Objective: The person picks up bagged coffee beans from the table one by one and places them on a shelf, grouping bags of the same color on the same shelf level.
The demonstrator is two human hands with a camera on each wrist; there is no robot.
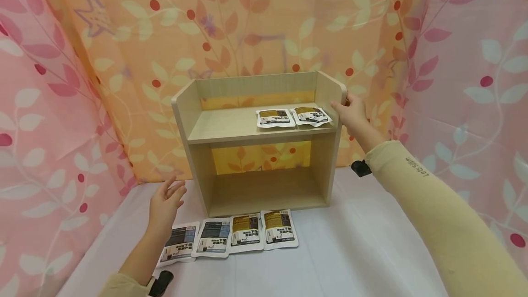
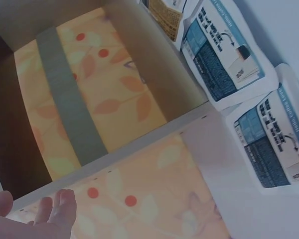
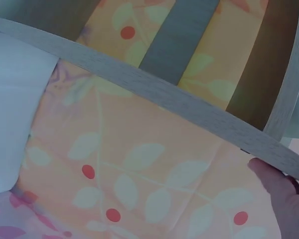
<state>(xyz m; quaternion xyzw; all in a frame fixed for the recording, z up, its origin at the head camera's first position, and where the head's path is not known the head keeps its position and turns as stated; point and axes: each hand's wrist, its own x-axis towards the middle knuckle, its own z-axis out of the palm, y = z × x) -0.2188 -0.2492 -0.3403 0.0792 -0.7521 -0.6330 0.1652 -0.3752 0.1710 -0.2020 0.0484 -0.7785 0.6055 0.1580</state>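
Observation:
A small pale wooden shelf (image 1: pixel 260 137) stands upright on the white-covered surface. At its right side panel, my right hand (image 1: pixel 354 112) grips the front edge near the top; in the right wrist view only part of that hand (image 3: pixel 284 191) shows beside the panel. My left hand (image 1: pixel 162 205) hovers off the left side panel with fingers loosely spread, holding nothing. Two white pouches with brown labels, a left pouch (image 1: pixel 275 118) and a right pouch (image 1: pixel 310 116), lie side by side on the upper board, toward the right.
In front of the shelf lies a row of pouches: two blue-labelled, one partly behind my left forearm (image 1: pixel 181 242) and one beside it (image 1: pixel 213 237), then two brown-labelled, a left (image 1: pixel 246 233) and a right (image 1: pixel 279 229). Patterned curtains (image 1: pixel 255 22) surround the white surface.

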